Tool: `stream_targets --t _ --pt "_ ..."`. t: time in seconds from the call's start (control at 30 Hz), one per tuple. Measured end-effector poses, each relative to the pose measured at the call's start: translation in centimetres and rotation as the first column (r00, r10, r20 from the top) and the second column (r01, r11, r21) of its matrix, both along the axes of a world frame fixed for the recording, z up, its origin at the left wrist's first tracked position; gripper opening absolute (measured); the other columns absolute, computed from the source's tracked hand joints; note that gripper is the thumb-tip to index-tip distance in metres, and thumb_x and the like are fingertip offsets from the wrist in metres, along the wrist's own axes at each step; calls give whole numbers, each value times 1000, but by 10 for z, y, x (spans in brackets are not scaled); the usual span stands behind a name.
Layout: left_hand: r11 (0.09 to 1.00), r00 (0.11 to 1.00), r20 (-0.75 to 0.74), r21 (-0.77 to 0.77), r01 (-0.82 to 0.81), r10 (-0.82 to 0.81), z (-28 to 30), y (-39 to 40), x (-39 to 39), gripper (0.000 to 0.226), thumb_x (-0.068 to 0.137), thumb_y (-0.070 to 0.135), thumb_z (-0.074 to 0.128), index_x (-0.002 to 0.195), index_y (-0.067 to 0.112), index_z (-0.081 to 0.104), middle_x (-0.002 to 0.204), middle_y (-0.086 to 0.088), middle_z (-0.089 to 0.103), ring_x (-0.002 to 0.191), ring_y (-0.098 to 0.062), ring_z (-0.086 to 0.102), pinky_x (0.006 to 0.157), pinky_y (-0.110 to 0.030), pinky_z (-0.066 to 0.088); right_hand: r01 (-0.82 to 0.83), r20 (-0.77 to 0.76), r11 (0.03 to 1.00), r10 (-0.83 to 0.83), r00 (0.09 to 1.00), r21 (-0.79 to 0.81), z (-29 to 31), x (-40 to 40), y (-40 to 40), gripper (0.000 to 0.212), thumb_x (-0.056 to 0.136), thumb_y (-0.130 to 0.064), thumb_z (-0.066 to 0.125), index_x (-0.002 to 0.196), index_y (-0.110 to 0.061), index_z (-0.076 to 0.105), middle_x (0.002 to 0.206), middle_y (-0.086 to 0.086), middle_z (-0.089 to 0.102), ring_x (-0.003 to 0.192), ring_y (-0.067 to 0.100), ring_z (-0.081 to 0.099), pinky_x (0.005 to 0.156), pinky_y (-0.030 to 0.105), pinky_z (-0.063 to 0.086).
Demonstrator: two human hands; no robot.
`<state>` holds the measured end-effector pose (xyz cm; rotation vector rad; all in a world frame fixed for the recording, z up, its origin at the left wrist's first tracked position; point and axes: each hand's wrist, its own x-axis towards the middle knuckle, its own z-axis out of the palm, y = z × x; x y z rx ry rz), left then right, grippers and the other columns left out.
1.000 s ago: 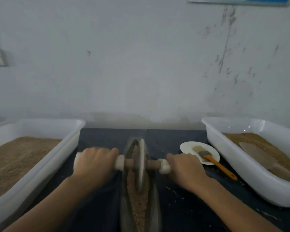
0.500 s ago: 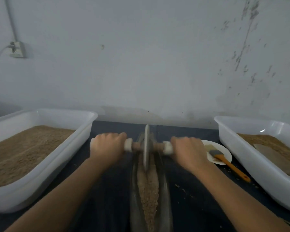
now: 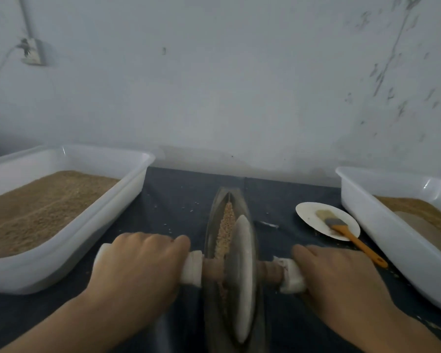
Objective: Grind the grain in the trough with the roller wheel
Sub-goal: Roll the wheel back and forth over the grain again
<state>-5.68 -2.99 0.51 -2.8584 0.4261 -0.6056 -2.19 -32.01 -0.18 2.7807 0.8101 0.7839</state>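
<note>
So the biggest thing here is the pale wall [image 3: 227, 85], scuffed with dark marks on the right side, with a power socket [image 3: 32, 55] and a cable up on the left. Below it is a dark table cloth [image 3: 178, 197] covering the table.

Two big white plastic tubs sit on either side. The left tub [image 3: 92, 225] is filled with brownish grain, pretty level. The right tub [image 3: 382, 220] also has some brown stuff in it, only partly in view.

Right in the middle is the long boat-shaped trough [image 3: 211, 225], running away from the person toward the wall. A strip of grain [image 3: 225, 230] lies along its groove, mostly in the far half. The roller wheel [image 3: 242, 273] stands upright on edge in the trough, at the near half, a bit motion-blurred, with its axle handle sticking out both sides.

The left hand [image 3: 138, 268] is wrapped around the white-wrapped left end of the handle, fingers curled over the top. The right hand [image 3: 339, 278] grips the right end the same way.

Between trough and right tub there's a small white plate [image 3: 308, 215] with a brush [image 3: 341, 228] lying on it, orange handle poking off the rim toward the near right. A few stray grains are scattered on the cloth.
</note>
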Motion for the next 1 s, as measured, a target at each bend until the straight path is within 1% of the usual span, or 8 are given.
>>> stream_targets --t 0.17,0.37,0.5,0.57,0.63,0.7,0.9,1.0 --pt "981 980 56 -44 -188 190 -17 -3 93 21 86 42 54 82 31 36 80 6 60 73 -19 62 58 -30 32 185 -51 979 -190 980 -83 4 86 28 22 81 -43 63 90 -29 48 87 -1 66 77 24 63 58 32 35" --pt "971 976 64 -131 -200 210 -20 4 139 21 87 40 55 80 29 38 83 5 62 69 -20 57 59 -31 35 222 105 970 -212 972 -102 10 120 48 20 79 -37 66 88 -24 53 79 0 66 70 26 63 53 31 30" --pt "986 989 -77 -99 -135 128 -15 4 73 33 84 45 59 75 36 29 73 12 52 57 -7 38 54 -28 28 135 -41 986 -139 989 -94 5 56 24 24 78 -41 67 89 -30 48 83 -5 63 72 17 62 55 30 40" --pt "999 999 -29 -21 -38 37 -6 4 33 43 75 46 65 72 38 24 63 14 41 50 -3 30 47 -24 17 52 -76 997 -57 995 -65 6 18 7 39 63 -48 75 78 -35 41 69 -9 57 58 11 56 45 29 41" --pt "999 998 57 35 38 -40 4 4 6 51 57 48 75 72 40 26 54 15 38 44 -4 25 45 -20 8 -42 -11 999 42 999 -4 10 -5 -5 62 41 -47 80 71 -37 27 52 -10 46 40 8 45 35 20 24" --pt "996 999 14 77 40 -41 8 3 5 46 63 50 71 73 39 28 56 15 38 47 -3 28 45 -22 14 -16 -14 1000 16 1000 -10 8 -8 -7 66 36 -48 80 71 -37 24 48 -11 43 36 8 42 35 20 21" --pt "991 994 4 77 -111 111 -4 -2 107 17 82 41 59 87 31 47 85 4 63 68 -22 57 57 -33 30 228 -117 973 -229 966 -21 -6 95 27 26 79 -50 61 82 -32 42 82 -1 66 75 25 63 57 33 38" --pt "983 981 53 -13 -185 185 -4 -3 151 12 82 35 58 88 28 50 89 0 66 78 -27 63 59 -34 31 254 19 966 -254 967 -44 2 139 44 24 78 -42 66 89 -26 51 81 0 66 72 28 64 53 32 37"
